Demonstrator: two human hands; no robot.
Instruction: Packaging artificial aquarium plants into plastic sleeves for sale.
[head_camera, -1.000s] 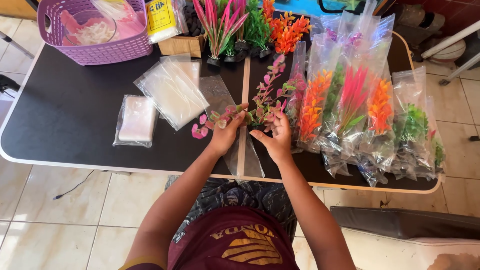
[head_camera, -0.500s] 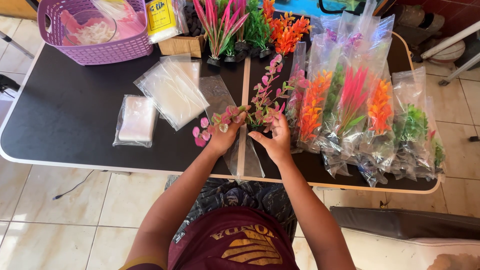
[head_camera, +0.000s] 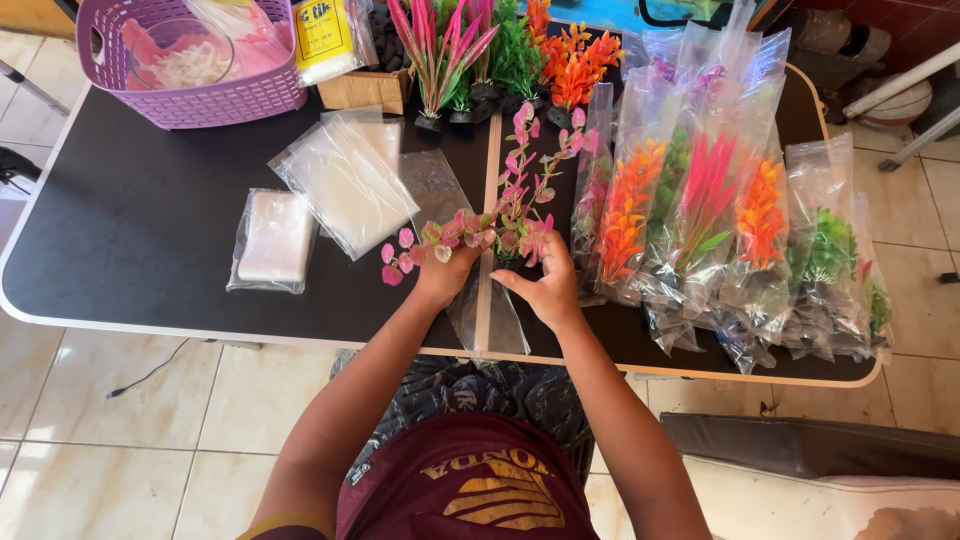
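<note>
Shifted slightly: pink plastic plant (head_camera: 500, 215) tilted since earlier | left hand (head_camera: 445, 275) fingers pinching side sprig, right hand (head_camera: 545, 285) fingers gripping base | stem long axis running away from hands, over clear bag (head_camera: 487, 310) on surface (head_camera: 130, 240)

Shirt: we see a maroon T-shirt (head_camera: 470, 480) with a yellow-gold printed emblem and lettering on the chest.
Trousers: dark patterned fabric (head_camera: 480, 385), greyish print.
Arms: bare, we spot no sleeves past the shoulders.
Hands: left hand (head_camera: 445, 275) and right hand (head_camera: 545, 290), no rings, no gloves.
</note>
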